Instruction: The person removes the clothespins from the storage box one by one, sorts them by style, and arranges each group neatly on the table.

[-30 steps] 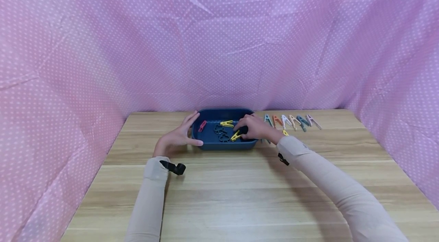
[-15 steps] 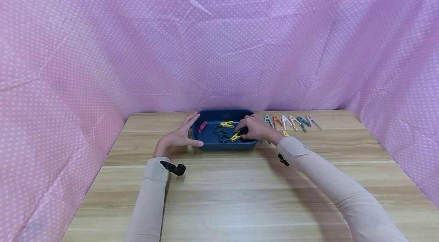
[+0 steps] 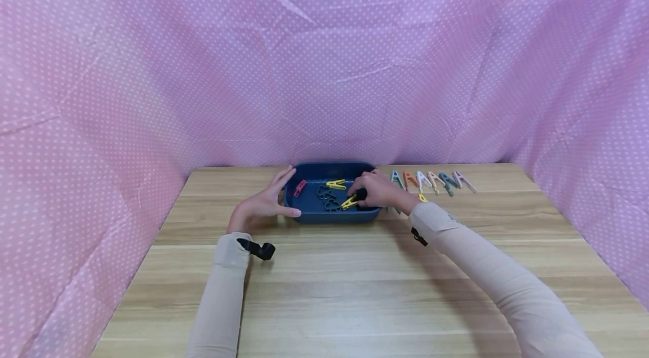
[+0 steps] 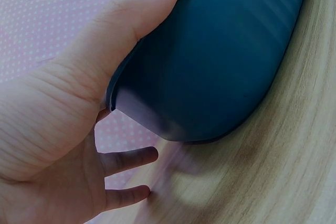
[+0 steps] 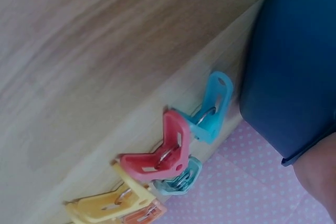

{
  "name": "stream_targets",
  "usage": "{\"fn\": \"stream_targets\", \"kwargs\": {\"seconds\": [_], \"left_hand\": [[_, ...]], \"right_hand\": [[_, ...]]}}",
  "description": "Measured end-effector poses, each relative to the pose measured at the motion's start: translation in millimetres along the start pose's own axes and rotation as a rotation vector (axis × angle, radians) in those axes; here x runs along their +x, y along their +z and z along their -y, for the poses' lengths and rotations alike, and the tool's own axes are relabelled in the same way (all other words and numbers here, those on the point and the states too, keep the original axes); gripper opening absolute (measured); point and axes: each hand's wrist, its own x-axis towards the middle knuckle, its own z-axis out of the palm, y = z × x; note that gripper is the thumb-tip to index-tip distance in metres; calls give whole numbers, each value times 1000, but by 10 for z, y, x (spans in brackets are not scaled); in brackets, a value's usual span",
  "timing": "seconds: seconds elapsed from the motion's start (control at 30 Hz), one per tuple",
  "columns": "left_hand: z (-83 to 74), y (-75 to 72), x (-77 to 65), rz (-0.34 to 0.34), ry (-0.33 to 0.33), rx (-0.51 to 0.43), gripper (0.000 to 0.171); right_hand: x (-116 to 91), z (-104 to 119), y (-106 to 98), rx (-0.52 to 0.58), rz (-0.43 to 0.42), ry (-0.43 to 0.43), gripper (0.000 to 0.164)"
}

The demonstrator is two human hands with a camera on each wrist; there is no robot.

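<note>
Front yellow clip in the blue tray, at 8 o'clock from the right hand, the nearer one.
Long axis 8-to-2. Left hand: fingers extended, touching tray end, clip well off at its 3 o'clock. Right: bent over tray, dark piece at fingers; can't tell what, if anything, it grips.

The person wears long, lightly creased beige sleeves ending in cuffs just behind the bare left hand and right hand — a black strap with a rounded black knob behind the left, a smaller black fitting under the right cuff.
</note>
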Motion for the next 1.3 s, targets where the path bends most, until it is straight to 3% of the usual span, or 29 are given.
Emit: {"fn": "stream_targets", "kwargs": {"seconds": [0.5,1.07,1.3], "left_hand": [[-8,1,0,-2,18,13,113],[-22,8,-14,-3,3,9,112],[-6,15,-13,-3,15,15,111]], "right_hand": [[10,13,-25,11,6,9,24],[-71,10,-77,102,-98,-38,23],[-172,-23,-205,137,-195,-72,22]]}}
